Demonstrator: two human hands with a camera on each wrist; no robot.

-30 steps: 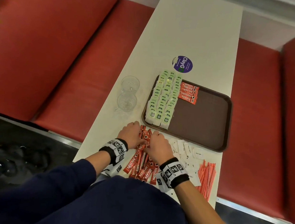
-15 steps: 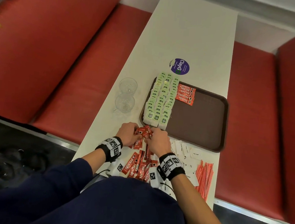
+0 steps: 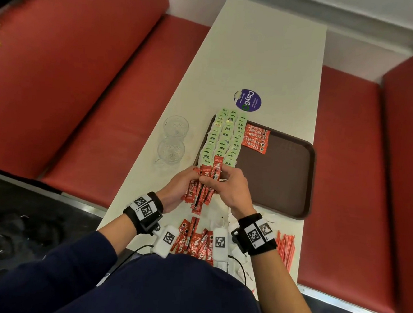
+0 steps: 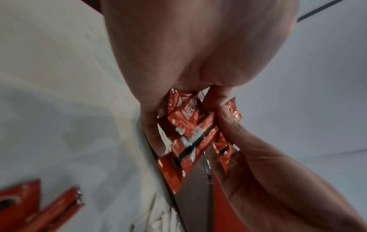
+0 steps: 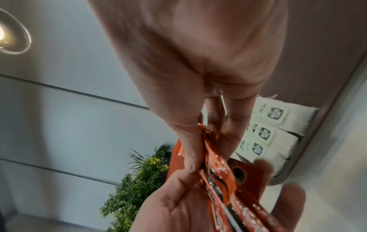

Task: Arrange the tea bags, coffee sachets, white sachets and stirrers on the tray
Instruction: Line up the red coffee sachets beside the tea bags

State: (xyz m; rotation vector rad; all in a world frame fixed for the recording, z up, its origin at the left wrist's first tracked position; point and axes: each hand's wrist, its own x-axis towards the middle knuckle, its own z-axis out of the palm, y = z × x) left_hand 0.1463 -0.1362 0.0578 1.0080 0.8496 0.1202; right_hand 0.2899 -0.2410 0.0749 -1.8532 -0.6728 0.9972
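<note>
Red coffee sachets (image 3: 202,185), both hands' grip

Coffee sachets (image 3: 202,185) between both hands, beside brown tray (image 3: 285,177).

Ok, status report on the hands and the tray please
Left hand and right hand both gripping a coffee sachet bundle. Tray: tea bags in rows, few coffee sachets. Nothing blocking.

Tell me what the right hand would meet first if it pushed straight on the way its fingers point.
Likely the tea bags: the right hand, pinching the coffee sachets together with the left hand, points up the table at their near end on the tray. Height above them is unclear.
</note>
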